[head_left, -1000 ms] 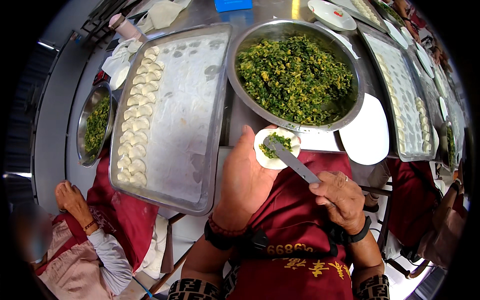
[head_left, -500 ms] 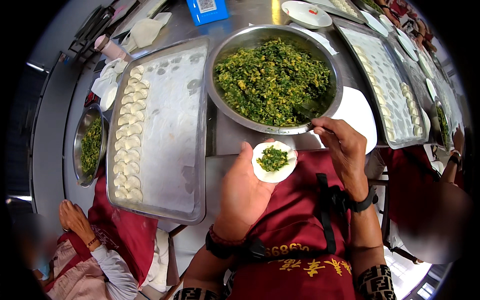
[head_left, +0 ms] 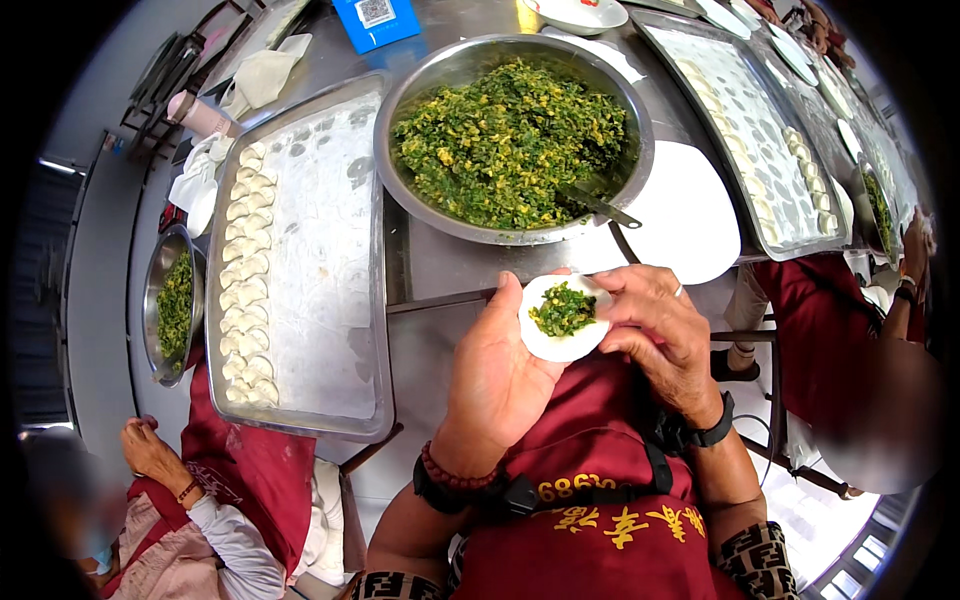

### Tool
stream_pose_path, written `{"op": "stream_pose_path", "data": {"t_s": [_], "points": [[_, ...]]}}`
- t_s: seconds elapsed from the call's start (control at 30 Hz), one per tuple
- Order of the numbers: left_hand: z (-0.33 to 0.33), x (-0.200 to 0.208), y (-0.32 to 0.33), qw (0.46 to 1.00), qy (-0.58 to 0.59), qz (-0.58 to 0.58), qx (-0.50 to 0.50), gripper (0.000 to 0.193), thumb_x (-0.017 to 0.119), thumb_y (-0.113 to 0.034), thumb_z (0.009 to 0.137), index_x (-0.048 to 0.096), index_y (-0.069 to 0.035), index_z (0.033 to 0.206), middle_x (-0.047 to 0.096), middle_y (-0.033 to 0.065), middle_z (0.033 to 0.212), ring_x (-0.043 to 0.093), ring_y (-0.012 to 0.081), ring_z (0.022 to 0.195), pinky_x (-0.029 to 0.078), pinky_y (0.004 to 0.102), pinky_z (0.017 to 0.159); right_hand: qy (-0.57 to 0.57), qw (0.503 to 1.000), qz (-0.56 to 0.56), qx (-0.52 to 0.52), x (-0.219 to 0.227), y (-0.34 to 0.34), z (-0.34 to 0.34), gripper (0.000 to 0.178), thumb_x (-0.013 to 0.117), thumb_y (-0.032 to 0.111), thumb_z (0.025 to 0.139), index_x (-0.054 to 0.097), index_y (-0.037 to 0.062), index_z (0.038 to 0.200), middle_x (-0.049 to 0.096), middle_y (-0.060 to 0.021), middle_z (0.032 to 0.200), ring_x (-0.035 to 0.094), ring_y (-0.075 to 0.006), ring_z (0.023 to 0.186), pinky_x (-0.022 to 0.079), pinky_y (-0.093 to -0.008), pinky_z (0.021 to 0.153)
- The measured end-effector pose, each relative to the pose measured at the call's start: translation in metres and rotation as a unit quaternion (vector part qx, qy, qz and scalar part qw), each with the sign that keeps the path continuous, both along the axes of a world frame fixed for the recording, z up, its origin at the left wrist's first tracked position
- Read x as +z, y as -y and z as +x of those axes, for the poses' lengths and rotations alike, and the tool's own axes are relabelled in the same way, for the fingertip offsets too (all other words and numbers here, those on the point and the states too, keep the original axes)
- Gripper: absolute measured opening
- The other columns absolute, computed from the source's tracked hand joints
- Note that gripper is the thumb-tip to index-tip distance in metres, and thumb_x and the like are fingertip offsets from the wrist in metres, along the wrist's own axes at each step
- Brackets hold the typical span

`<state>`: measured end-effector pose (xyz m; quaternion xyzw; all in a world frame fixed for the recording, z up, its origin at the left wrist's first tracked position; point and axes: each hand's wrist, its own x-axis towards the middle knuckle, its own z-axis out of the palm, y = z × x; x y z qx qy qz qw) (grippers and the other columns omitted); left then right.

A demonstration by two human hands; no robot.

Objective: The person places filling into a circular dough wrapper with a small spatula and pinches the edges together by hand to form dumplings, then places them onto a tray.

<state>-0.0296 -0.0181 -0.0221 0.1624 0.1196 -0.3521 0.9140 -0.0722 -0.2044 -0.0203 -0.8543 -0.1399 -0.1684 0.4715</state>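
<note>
White dumpling wrapper [head_left: 552, 347] sat on the left hand [head_left: 497, 375], spread presumably to cradle green filling [head_left: 562, 309]; right hand [head_left: 665, 325] met the rim (pinching? couldn't tell)!

Pink bottle [head_left: 203, 117] near white cloth [head_left: 265, 78], blue placard [head_left: 380, 33].

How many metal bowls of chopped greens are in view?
3: the big bowl at upper centre, a smaller bowl left of the left-hand tray, and the far-right bowl. Others may be hidden.
</note>
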Motion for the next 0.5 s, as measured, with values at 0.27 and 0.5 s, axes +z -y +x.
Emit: {"op": "stream_pose_path", "data": {"t_s": [0.27, 0.5], "points": [[-0.010, 0.004, 0.009, 0.999, 0.040, 0.027, -0.020, 0.050, 0.031, -0.038, 0.108, 0.047, 0.003, 0.131, 0.055, 0.0125, 0.130, 0.054, 0.0225, 0.121, 0.043, 0.0394, 0.106, 0.021, 0.999, 0.016, 0.043, 0.003, 0.004, -0.005, 0.017, 0.076, 0.016, 0.076, 0.071, 0.0054, 0.088, 0.069, -0.0081, 0.118, 0.060, -0.0285, 0.107, 0.047, -0.0377, 0.091], [-0.028, 0.011, 0.020, 0.946, 0.268, 0.166, -0.077, 0.053, 0.052, -0.026, 0.102, 0.037, 0.008, 0.140, 0.053, 0.0123, 0.131, 0.052, 0.0209, 0.122, 0.045, 0.0393, 0.103, -0.026, 0.995, 0.094, -0.008, 0.000, 0.003, -0.013, 0.012, 0.076, 0.010, 0.078, 0.071, 0.0046, 0.088, 0.070, -0.0079, 0.117, 0.059, -0.0270, 0.111, 0.046, -0.0367, 0.095]]}}
